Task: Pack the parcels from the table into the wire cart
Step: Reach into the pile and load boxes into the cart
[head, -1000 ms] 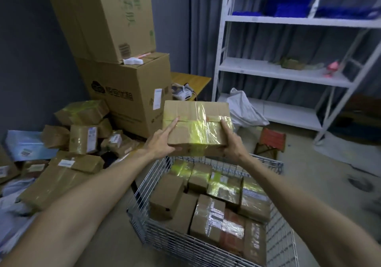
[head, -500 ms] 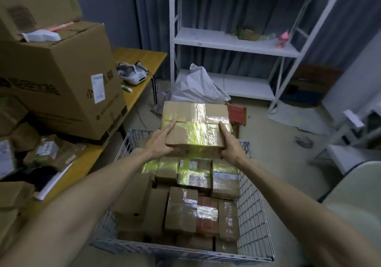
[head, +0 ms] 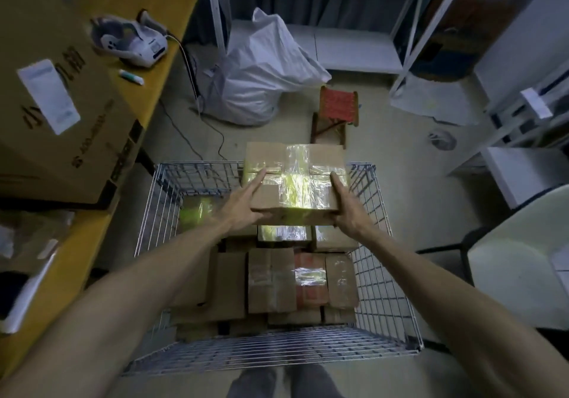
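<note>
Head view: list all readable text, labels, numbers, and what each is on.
None legible.
Large brown cardboard box: dark printed characters, blurred.
White paper label on it: print too small.
White desktop label printer: markings unreadable.
Tape-wrapped brown cardboard parcel: no readable label.
Packed parcels in the silver wire cart: stickers blurred.

Bare forearms reaching forward, left hand and right hand flat, fingers straight, palms turned inward
</note>
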`<state>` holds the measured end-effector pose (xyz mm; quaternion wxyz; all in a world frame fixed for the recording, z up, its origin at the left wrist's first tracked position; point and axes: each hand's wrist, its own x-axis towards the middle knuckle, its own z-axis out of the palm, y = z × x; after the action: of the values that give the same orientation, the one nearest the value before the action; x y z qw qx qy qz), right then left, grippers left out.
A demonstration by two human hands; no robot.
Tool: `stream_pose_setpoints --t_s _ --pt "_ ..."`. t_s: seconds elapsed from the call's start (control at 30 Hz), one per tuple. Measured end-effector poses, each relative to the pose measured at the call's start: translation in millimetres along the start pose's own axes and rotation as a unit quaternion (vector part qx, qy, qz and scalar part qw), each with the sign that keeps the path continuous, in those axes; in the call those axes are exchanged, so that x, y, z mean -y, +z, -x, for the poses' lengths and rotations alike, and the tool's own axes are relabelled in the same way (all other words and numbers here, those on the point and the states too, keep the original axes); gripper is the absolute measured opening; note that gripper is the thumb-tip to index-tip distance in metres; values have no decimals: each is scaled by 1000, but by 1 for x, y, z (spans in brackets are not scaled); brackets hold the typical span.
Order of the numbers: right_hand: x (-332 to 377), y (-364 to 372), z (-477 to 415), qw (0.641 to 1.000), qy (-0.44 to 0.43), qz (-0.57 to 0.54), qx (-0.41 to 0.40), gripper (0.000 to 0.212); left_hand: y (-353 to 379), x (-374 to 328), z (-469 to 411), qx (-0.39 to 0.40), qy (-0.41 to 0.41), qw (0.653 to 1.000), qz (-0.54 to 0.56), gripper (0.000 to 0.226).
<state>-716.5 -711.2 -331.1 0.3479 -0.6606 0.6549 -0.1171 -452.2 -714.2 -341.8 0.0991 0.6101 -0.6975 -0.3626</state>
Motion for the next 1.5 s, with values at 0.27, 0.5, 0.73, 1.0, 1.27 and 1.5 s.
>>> stream_pose_setpoints --t_s 0.27,0.5,0.73,1.0,1.27,1.5 --pt "-71 50 -73 998 25 -4 53 106 69 56 -75 38 -68 997 3 118" --pt "-146 113 -137 993 49 -25 102 103 160 125 -130 48 -101 993 37 114" --pt "-205 177 -183 990 31 -92 105 47 222 186 -181 46 -94 994 29 114" --pt "-260 235 -229 997 4 -8 71 105 252 241 -228 25 -99 993 -56 115" --pt "-271 247 -248 998 1 -5 57 106 263 248 -240 8 -75 990 -122 116" --pt "-272 255 -251 999 14 10 52 116 261 249 -240 23 -78 993 -89 119"
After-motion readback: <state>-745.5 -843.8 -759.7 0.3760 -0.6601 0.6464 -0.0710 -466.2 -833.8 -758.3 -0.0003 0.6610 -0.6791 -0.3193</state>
